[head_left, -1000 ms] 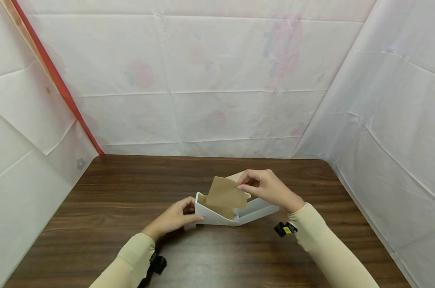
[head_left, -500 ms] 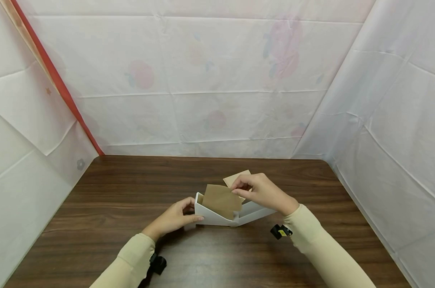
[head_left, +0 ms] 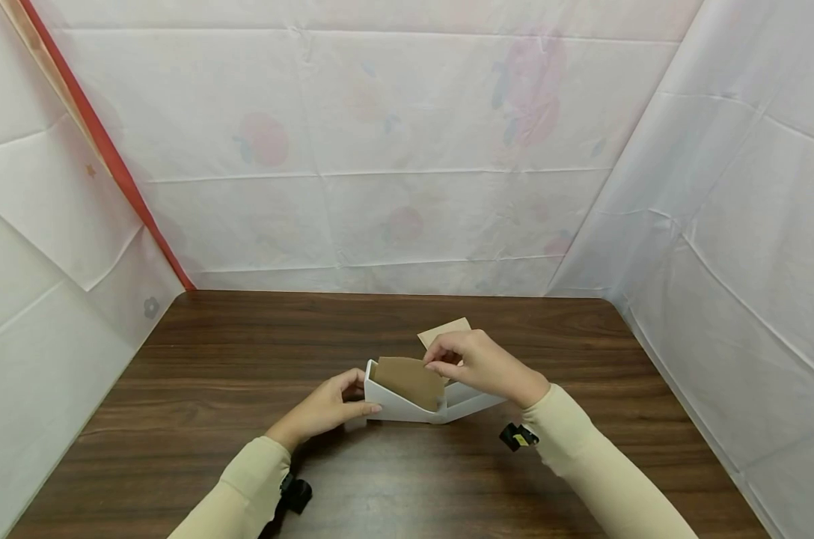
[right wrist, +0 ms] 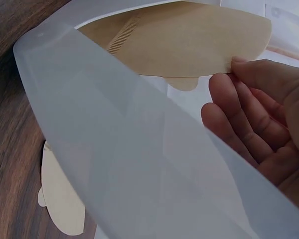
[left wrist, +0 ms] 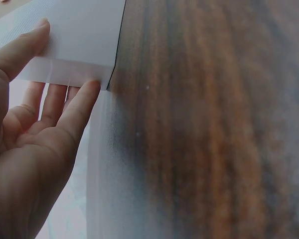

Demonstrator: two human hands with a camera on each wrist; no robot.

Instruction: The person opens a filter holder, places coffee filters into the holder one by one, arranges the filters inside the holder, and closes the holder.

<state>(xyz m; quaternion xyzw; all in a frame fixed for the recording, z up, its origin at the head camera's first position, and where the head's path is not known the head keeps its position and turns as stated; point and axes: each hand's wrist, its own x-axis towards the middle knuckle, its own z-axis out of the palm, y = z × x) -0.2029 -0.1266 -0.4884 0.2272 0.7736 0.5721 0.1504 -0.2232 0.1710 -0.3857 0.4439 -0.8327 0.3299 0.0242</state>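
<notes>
A white box (head_left: 402,406) with its lid (head_left: 470,400) hinged back to the right stands on the table. My left hand (head_left: 321,412) grips the box's left end, thumb along the front side and fingers at the end and behind, as the left wrist view also shows. Between thumb and index finger my right hand (head_left: 484,364) pinches the edge of a brown paper coffee filter (right wrist: 189,40). That filter sits mostly inside the box, its crimped seam and small tab visible in the right wrist view. The lid hides part of the box's inside there.
Another paper coffee filter (head_left: 445,329) lies on the wooden table (head_left: 279,329) behind the box. A white printed sheet (head_left: 407,150) hangs behind the table, with more sheeting at both sides.
My right hand has moved left and down, lowering the pinched coffee filter from above the box into it. More of the filter behind the box came into view. My left hand has stayed put.
</notes>
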